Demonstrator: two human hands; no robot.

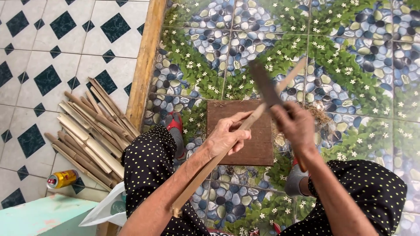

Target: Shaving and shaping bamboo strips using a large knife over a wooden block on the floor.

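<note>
Left hand point(225, 137) is closed around a long bamboo strip point(218, 157), the fingers curled over it and the thumb laid along its upper side. The strip is held on a slant, its near end passing back under the left forearm and its far end reaching up and away to the right, beyond both hands. Just to the right of the left hand, the right hand point(295, 126) is seen clenched on the handle of a knife point(262, 83) (the hand and blade are blurred, so the exact grip cannot be told). The dark blade is raised above the right hand and is crossed with the far part of the strip; whether the edge is touching the bamboo cannot be made out.

Below and between the two hands a brown wooden board point(258, 144) is laid flat on the pebble-and-flower patterned floor point(350, 52). A small heap of pale shavings point(321, 116) is seen just beside the right hand, at the board's right edge.

Well to the left of the left hand, past a wooden threshold strip point(146, 57), a pile of split bamboo pieces point(89, 131) is lying on the white and dark green tiles. Nearer the body on that side, a red and yellow can point(62, 178) is lying on its side.
</note>
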